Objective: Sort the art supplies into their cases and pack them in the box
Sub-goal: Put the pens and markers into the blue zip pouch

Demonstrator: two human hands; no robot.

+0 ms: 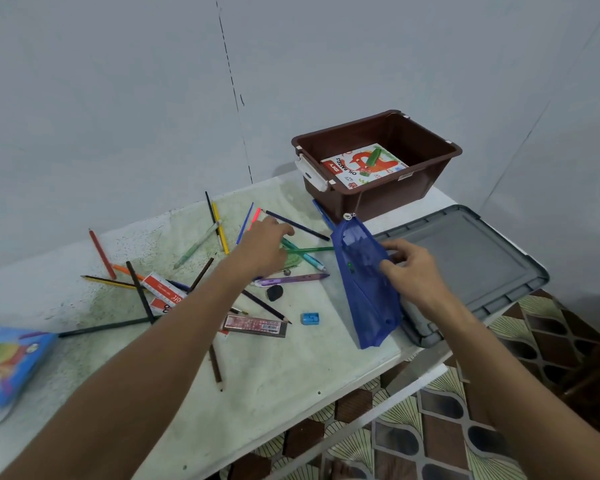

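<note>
A person's right hand (pixel 413 268) is gripping a blue mesh pencil pouch (pixel 364 282) beside the grey lid (pixel 475 258), while the left hand (pixel 264 247), fingers loosely spread, is reaching over scattered pencils (pixel 297 225) near the brown box (pixel 378 195).

I seem to be in a plain room of a home: bare pale grey walls (pixel 118 98), a patterned brown and cream tiled floor (pixel 447 427), and a small stained white worktop (pixel 284 375) strewn with pencils (pixel 101 252) pushed against the wall.
</note>
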